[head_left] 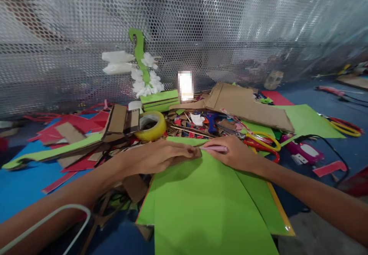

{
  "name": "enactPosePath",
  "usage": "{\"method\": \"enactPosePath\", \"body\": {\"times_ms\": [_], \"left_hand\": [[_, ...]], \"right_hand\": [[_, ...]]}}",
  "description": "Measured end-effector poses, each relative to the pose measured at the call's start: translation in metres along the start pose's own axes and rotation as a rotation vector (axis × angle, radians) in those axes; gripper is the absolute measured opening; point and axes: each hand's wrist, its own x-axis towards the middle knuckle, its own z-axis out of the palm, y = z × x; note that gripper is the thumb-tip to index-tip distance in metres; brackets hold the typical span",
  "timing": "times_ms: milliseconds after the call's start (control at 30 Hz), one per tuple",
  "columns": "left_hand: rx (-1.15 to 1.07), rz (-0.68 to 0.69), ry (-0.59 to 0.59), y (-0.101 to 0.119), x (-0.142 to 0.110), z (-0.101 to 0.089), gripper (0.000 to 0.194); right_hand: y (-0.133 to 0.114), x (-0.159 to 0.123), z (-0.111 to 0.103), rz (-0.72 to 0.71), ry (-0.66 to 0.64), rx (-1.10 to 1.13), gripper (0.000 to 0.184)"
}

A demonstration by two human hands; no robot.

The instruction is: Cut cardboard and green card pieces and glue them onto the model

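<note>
- Clock is read from the pink pen (217, 148) tip; the top green sheet (212, 205) spreads out at 6 o'clock.
- Right hand (238, 153), 3 o'clock: fingers pinch the pen, tip pointing to 9, at the end of a brown cardboard piece (197, 154). Can't tell if the tip touches paper.
- Left hand (163, 155), 9 o'clock: fingertips gathered at the cardboard piece, which lies over the sheet's far end. Pinch or plain press, can't tell.
- Risk: piece slips, a drawn line strays. Likely cause: only one hand's fingertips on it, small hold.
- Risk: top sheet slides or twists. Cause: loose over the under sheet (255, 193) at 5 o'clock, edges not lined up.
- Risk: pen pokes or dents the paper. Cause: possibly uneven support, scrap pile (186, 132) just beyond at 11 to 1.
- Risk: right knuckles bump the yellow-handled scissors (266, 139), 3 o'clock. Cause: lying close beside that hand.
- Risk: left wrist nudges the tape roll (162, 126), 10 o'clock. Cause: crowded bench.
</note>
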Motion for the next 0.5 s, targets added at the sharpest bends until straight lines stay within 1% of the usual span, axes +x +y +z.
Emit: {"method": "enactPosePath", "body": {"times_ms": [100, 200, 300, 400, 500], "left_hand": [[0.001, -0.006, 0.002, 0.002, 0.0, 0.0, 0.042], [-0.004, -0.01, -0.009, 0.003, 0.001, 0.0, 0.042], [0.009, 0.0, -0.029, 0.002, 0.001, -0.001, 0.045], [0.038, -0.001, -0.039, 0.001, 0.001, -0.001, 0.046], [0.084, -0.014, -0.035, 0.002, -0.001, 0.001, 0.046]], "right_hand": [[0.001, 0.001, 0.004, -0.025, 0.013, -0.056, 0.028], [0.001, -0.001, 0.005, -0.075, -0.01, -0.095, 0.031], [0.001, -0.006, 0.003, -0.124, -0.031, -0.134, 0.028], [-0.002, -0.014, 0.001, -0.125, -0.044, -0.13, 0.024], [-0.008, -0.021, -0.006, -0.112, -0.041, -0.095, 0.024]]}}
